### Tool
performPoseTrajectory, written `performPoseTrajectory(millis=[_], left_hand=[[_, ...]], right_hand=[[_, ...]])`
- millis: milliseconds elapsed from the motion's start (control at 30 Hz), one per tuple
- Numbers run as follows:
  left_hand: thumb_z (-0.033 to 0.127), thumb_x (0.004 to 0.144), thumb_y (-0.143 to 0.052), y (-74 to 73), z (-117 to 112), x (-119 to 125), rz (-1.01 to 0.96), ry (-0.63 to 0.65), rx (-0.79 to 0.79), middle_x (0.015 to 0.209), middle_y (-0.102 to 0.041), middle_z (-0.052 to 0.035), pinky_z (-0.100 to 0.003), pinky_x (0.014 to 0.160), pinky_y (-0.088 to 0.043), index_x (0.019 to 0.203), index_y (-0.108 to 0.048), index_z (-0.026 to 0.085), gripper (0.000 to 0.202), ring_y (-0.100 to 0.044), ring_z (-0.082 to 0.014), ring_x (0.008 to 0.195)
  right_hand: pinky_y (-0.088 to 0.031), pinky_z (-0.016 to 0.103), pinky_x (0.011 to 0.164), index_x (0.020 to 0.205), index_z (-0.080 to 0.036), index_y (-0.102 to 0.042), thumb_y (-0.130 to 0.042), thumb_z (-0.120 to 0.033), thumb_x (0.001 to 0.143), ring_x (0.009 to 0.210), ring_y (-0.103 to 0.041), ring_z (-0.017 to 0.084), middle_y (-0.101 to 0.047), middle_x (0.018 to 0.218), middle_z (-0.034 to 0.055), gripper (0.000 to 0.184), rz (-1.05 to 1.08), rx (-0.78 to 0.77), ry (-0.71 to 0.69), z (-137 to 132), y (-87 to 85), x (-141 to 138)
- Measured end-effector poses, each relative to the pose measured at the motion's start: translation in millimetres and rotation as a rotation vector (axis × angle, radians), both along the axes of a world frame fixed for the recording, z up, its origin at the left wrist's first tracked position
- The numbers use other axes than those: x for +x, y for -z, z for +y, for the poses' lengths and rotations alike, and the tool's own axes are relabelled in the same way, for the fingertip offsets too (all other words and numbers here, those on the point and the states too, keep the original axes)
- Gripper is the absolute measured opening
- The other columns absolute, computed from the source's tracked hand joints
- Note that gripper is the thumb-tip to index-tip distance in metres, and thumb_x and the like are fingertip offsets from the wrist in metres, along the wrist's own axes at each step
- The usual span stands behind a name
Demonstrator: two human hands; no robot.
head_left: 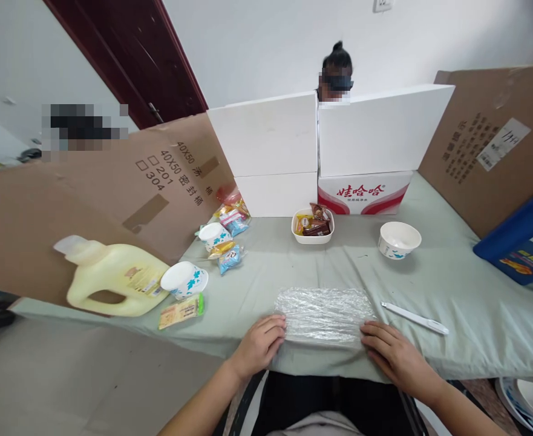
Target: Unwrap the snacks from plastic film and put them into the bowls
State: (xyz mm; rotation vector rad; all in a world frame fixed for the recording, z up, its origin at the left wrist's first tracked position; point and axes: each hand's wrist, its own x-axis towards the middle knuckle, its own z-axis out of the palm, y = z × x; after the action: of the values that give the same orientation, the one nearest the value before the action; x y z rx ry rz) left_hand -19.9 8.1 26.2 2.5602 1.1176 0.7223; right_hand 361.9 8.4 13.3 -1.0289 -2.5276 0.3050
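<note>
A crinkled, clear plastic sheet (324, 315) lies near the table's front edge, directly before me. My left hand (261, 343) grips its left edge, with the fingers curled and the thumb low. At the opposite edge, my right hand (392, 352) is closed on the lower corner, its fingers together. Just beyond the right hand lies a slim white utility knife (415, 318), untouched. Behind the sheet stands a white tub (313, 238) filled with wrapped snacks, and farther right a white paper bowl (399, 240) with a blue print.
On the left are a yellow detergent jug (116, 278), paper bowls (184, 280) and snack packets (182, 311). A blue bottle (520, 242) leans at the right. White boxes (275, 157) and cardboard panels (157, 181) wall the table. People's heads show beyond them.
</note>
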Motion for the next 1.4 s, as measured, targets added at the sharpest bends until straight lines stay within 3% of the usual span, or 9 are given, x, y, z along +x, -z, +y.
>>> performPoseTrajectory(millis=[100, 200, 367, 733, 867, 1000, 1133, 1233, 1400], left_hand=[[0.016, 0.093, -0.043, -4.1, 10.8, 1.3, -0.054, -0.087, -0.057, 0.097, -0.067, -0.0061, -0.032, 0.087, -0.051, 0.097, -0.058, 0.020, 0.016, -0.063, -0.0179, 0.099], [0.022, 0.095, -0.040, -7.2, 27.4, 7.6, 0.012, -0.258, -0.091, 0.088, -0.067, -0.0034, -0.027, 0.075, -0.050, 0.095, -0.057, 0.021, 0.017, -0.064, -0.0154, 0.082], [0.020, 0.094, -0.042, -8.9, 59.9, 26.6, 0.265, -0.512, -0.140, 0.089, -0.069, -0.0016, -0.024, 0.073, -0.046, 0.096, -0.058, 0.021, 0.016, -0.065, -0.0153, 0.080], [0.028, 0.097, -0.043, 2.7, 74.4, 43.7, 0.438, -0.653, -0.127, 0.092, -0.068, -0.0051, -0.027, 0.067, -0.043, 0.094, -0.061, 0.020, 0.021, -0.065, -0.0185, 0.079], [0.032, 0.095, -0.045, -2.9, 73.6, 42.0, 0.454, -0.757, -0.102, 0.090, -0.066, -0.0088, -0.031, 0.071, -0.045, 0.093, -0.061, 0.016, 0.022, -0.063, -0.0226, 0.080], [0.027, 0.089, -0.051, -13.5, 66.8, 47.7, 0.334, -0.818, 0.090, 0.100, -0.063, -0.0136, -0.041, 0.082, -0.046, 0.104, -0.060, 0.014, 0.021, -0.058, -0.0292, 0.096], [0.018, 0.091, -0.042, -5.7, 52.0, 81.1, 0.125, -0.524, 0.207, 0.118, -0.060, -0.0129, -0.048, 0.097, -0.042, 0.118, -0.056, 0.017, 0.031, -0.051, -0.0290, 0.117], [0.028, 0.095, -0.038, 12.6, 44.6, 99.3, 0.171, -0.348, 0.111, 0.143, -0.045, -0.0132, -0.051, 0.109, -0.031, 0.139, -0.040, 0.016, 0.046, -0.033, -0.0290, 0.137], [0.054, 0.092, -0.043, 31.3, 49.1, 68.0, 0.374, -0.403, -0.039, 0.155, -0.024, -0.0161, -0.056, 0.112, -0.022, 0.147, -0.029, 0.016, 0.069, -0.018, -0.0336, 0.143]], right_hand=[[-0.048, 0.034, 0.094, 0.100, -0.023, -0.063, -0.042, -0.025, 0.095, 0.109, -0.060, 0.019, -0.068, 0.110, 0.0064, 0.022, 0.086, -0.078, 0.070, 4.0, -6.8, -2.8], [-0.051, 0.031, 0.079, 0.099, -0.023, -0.060, -0.035, -0.030, 0.096, 0.089, -0.066, 0.017, -0.069, 0.096, 0.0047, 0.026, 0.104, -0.198, 0.257, 19.6, -14.5, -11.2], [-0.045, 0.027, 0.072, 0.098, -0.021, -0.056, -0.035, -0.029, 0.096, 0.085, -0.066, 0.017, -0.070, 0.093, 0.0028, 0.022, -0.135, -0.263, 0.585, 55.0, -20.0, -33.0], [-0.039, 0.028, 0.057, 0.094, -0.017, -0.054, -0.034, -0.027, 0.098, 0.072, -0.067, 0.021, -0.068, 0.088, 0.0084, 0.023, -0.307, -0.174, 0.747, 69.9, -9.0, -58.0], [-0.041, 0.030, 0.059, 0.094, -0.015, -0.056, -0.037, -0.027, 0.097, 0.070, -0.065, 0.022, -0.066, 0.084, 0.0096, 0.022, -0.328, -0.128, 0.753, 70.4, -12.7, -55.2], [-0.044, 0.038, 0.081, 0.102, -0.014, -0.059, -0.040, -0.032, 0.096, 0.097, -0.060, 0.028, -0.063, 0.104, 0.0156, 0.027, -0.268, 0.015, 0.694, 63.0, -23.4, -58.4], [-0.033, 0.045, 0.104, 0.122, -0.016, -0.057, -0.038, -0.030, 0.096, 0.124, -0.047, 0.028, -0.058, 0.127, 0.0133, 0.035, -0.092, 0.221, 0.364, 53.5, -20.5, -84.9], [-0.026, 0.046, 0.111, 0.139, -0.016, -0.043, -0.039, -0.036, 0.096, 0.136, -0.034, 0.026, -0.045, 0.144, 0.0102, 0.048, -0.145, 0.161, 0.124, 53.2, -5.4, -98.1], [-0.024, 0.052, 0.111, 0.145, -0.016, -0.035, -0.038, -0.050, 0.094, 0.139, -0.029, 0.028, -0.035, 0.150, 0.0119, 0.062, -0.260, 0.048, 0.246, 62.4, 20.5, -66.1]])
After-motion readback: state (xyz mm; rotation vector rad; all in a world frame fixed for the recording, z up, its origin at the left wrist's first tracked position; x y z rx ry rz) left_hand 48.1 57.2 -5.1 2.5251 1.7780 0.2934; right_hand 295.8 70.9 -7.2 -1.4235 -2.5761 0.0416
